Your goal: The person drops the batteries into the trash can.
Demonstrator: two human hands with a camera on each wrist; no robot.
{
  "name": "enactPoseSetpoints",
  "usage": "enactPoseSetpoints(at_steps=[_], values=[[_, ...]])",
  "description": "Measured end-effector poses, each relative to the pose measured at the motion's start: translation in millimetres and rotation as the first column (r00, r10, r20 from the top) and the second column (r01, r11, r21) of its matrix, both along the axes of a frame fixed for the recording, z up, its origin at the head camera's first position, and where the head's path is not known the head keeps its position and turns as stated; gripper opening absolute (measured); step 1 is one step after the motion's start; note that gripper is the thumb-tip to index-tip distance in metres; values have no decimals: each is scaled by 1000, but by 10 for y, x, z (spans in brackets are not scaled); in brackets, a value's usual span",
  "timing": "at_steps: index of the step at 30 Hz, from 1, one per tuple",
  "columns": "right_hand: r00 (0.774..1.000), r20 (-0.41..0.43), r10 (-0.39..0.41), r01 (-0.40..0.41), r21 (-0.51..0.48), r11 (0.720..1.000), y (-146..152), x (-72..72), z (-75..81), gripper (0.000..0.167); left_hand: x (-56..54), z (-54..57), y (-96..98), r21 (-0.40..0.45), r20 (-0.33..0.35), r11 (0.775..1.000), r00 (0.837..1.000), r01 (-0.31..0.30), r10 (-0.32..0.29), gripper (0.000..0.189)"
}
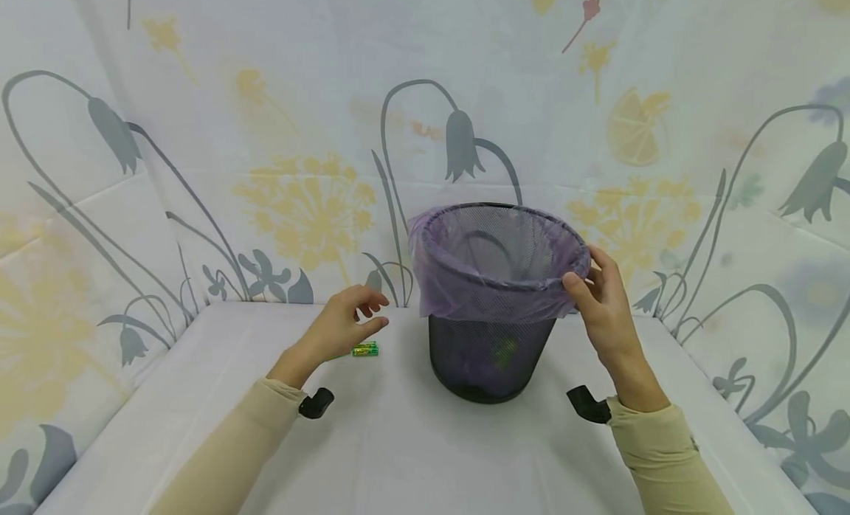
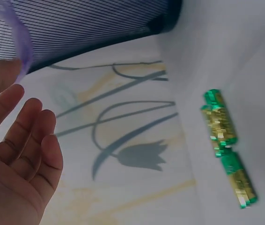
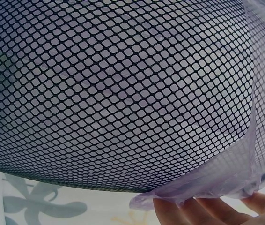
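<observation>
A black mesh trash bin (image 1: 491,360) stands upright, lined with a thin purple bag (image 1: 478,297) folded out over its rim. My right hand (image 1: 604,308) holds the rim at the right, the thumb in front and the other fingers behind; in the right wrist view its fingers (image 3: 207,211) lie against the bag's loose edge. My left hand (image 1: 345,323) hovers left of the bin, fingers loosely bent and nothing in them. Just below it lie green and gold batteries (image 1: 364,349), seen larger as batteries (image 2: 220,124) in the left wrist view.
A green-yellow patch (image 1: 506,351) shows through the mesh low in the bin. White cloth covers the table (image 1: 398,456), and a flower-printed curtain (image 1: 305,131) hangs close behind the bin and along both sides. Black camera mounts (image 1: 587,404) stick out at both wrists.
</observation>
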State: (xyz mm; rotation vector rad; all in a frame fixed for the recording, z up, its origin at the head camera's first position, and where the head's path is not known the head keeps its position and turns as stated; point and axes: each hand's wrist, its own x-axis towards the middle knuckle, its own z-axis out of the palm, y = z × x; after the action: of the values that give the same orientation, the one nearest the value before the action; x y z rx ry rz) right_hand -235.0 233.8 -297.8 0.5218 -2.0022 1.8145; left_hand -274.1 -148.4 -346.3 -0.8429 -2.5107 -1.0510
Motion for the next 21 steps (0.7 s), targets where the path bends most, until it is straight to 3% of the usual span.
enactPoseSetpoints(at_steps=[11, 21], values=[[1000, 2, 2, -2, 5, 1000, 5, -3, 3, 60, -3, -429, -138, -8, 105, 1000, 994, -21, 22, 28], [1000, 2, 7, -7, 0, 1000, 11, -5, 5, 60, -21, -613, -174, 12, 133, 999, 990, -45, 43, 30]])
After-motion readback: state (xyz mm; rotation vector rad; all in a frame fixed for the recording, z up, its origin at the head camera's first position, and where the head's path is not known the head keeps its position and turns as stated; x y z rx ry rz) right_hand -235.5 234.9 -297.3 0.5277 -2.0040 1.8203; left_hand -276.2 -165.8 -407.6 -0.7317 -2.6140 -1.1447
